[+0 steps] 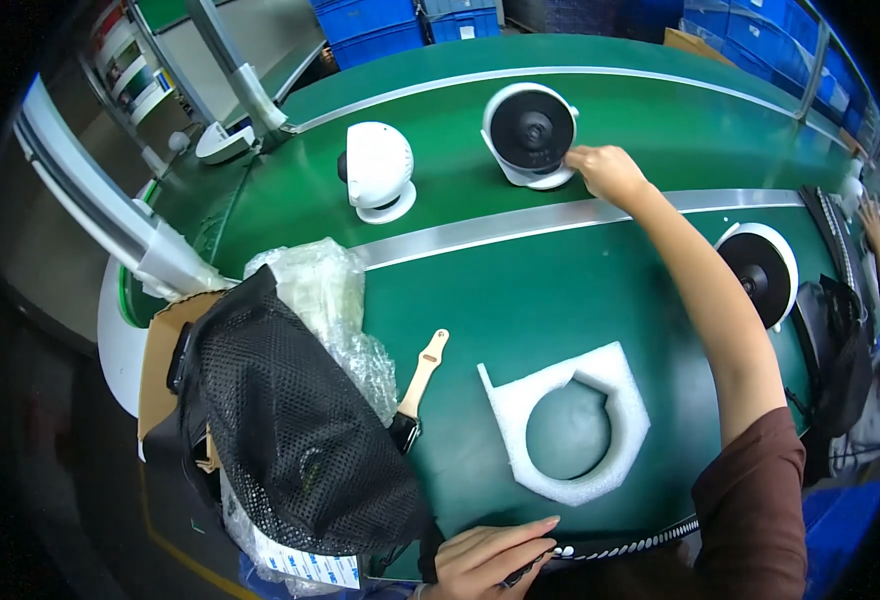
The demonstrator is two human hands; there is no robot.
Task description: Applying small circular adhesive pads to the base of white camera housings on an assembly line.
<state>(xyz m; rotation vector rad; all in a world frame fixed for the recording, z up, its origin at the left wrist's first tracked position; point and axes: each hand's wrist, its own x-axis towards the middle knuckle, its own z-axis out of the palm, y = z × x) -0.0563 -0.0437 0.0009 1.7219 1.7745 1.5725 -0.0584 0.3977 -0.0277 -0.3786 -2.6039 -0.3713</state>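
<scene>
Out on the green conveyor belt, my right hand (610,174) has its fingers closed at the lower right edge of a white desk fan (533,125) with a black round front. The fan stands upright on its white base. Down at the bench's near edge, my left hand (490,562) is curled around a small dark thing, mostly hidden by the fingers. Next to that hand runs a black strip with white dots (630,546). Between my hands, a white foam frame (627,408) with a large round hole lies flat on the green bench.
Another white fan (380,172) stands on the belt, turned sideways. A third fan (760,273) is under my right forearm's outer side. At left are a black mesh bag (300,420), bubble wrap (325,290), a cardboard box (160,360) and a beige-strapped watch (422,380). A metal rail (480,232) separates bench and belt.
</scene>
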